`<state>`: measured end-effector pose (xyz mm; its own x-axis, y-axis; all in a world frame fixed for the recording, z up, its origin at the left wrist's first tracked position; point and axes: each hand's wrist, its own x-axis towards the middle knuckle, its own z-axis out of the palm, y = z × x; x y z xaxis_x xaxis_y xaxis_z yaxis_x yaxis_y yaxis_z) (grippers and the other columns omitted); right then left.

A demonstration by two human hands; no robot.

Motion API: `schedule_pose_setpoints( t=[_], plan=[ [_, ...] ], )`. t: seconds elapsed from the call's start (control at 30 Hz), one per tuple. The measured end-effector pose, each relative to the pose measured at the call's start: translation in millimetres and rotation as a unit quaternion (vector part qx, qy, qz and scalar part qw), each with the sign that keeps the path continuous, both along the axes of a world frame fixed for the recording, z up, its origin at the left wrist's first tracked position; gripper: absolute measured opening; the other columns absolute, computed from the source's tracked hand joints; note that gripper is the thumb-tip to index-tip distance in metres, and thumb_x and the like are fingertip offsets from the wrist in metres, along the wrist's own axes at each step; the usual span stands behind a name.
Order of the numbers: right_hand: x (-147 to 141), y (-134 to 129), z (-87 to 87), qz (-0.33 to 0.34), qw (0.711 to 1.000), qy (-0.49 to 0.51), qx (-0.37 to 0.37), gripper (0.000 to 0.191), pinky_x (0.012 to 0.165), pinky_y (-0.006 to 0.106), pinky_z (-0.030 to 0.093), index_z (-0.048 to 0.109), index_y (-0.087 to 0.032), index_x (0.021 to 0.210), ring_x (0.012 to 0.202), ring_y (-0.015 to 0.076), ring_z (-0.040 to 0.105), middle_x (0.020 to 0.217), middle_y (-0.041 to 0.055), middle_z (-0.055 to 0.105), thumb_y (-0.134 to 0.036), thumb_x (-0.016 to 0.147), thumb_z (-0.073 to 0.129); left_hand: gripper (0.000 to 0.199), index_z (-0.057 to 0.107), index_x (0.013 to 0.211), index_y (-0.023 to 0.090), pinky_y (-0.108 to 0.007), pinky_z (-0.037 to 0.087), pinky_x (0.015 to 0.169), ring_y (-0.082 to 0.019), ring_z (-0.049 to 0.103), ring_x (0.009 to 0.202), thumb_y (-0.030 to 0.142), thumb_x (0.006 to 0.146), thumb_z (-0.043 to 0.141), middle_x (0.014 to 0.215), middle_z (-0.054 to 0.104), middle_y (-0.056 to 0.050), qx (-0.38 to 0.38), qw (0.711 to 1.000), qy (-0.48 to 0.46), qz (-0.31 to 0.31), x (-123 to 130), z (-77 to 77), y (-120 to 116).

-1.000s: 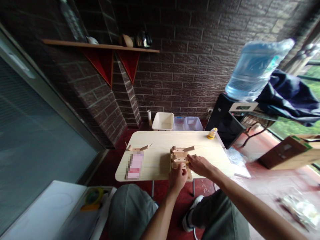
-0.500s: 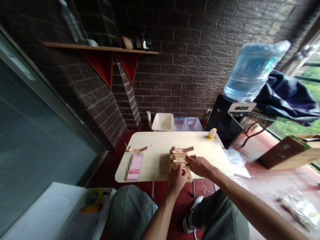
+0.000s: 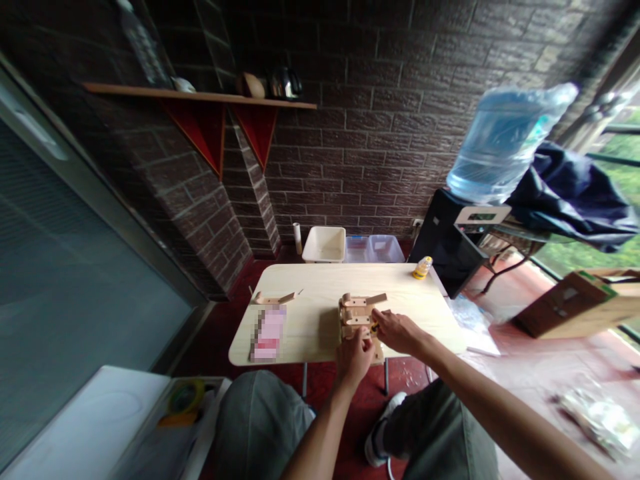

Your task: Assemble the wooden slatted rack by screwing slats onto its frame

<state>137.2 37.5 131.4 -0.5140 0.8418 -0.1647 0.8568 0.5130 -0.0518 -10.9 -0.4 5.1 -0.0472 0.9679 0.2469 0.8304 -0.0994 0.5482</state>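
Note:
A wooden assembly [image 3: 357,319] with rounded blocks and slats stands near the front edge of the pale table [image 3: 310,287]. My left hand [image 3: 357,350] is closed at its front part, fingertips pinched on something too small to make out. Just to the right, my right hand [image 3: 395,329] is closed round a small yellow and black tool [image 3: 375,327], whose tip points toward the left fingertips. One slanted slat [image 3: 377,299] sticks out at the assembly's back right. A similar wooden piece [image 3: 275,299] lies at the table's left.
A pink blurred packet [image 3: 269,333] lies on the table's left part. A yellow-capped bottle [image 3: 423,268] stands at the back right corner. Behind the table are a cream bin [image 3: 325,245], clear bins [image 3: 385,249] and a water dispenser [image 3: 447,233]. An open case [image 3: 190,413] sits at lower left.
The view has shifted very slightly. Both hands stay at the same part of the assembly, with only a slight movement of the right hand.

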Motion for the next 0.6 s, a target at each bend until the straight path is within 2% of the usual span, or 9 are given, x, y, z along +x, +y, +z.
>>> schedule_pose_setpoints(
  t=[0.37,0.6],
  plan=[
    [1.7,2.1,1.7,0.023,0.999,0.016,-0.017,0.032,0.075,0.029,0.046,0.048,-0.018,0.124,0.099,0.0230,0.067,0.107,0.0124,0.070,-0.015,0.092,0.046,0.031,0.067,0.115,0.029,-0.025,0.046,0.066,-0.018,0.070,0.075,0.027,0.085,0.062,0.076,0.074,-0.001,0.019,1.000,-0.006,0.002,-1.1,-3.8,-0.3],
    [-2.6,2.7,0.6,-0.001,1.000,0.003,-0.019,0.030,0.073,0.030,0.047,0.048,-0.015,0.123,0.095,0.0238,0.067,0.104,0.0146,0.070,-0.019,0.094,0.045,0.032,0.066,0.118,0.027,-0.026,0.047,0.068,-0.018,0.070,0.078,0.028,0.087,0.060,0.080,0.075,-0.003,0.000,1.000,-0.010,-0.005,-1.3,-3.9,0.8]
  ],
)
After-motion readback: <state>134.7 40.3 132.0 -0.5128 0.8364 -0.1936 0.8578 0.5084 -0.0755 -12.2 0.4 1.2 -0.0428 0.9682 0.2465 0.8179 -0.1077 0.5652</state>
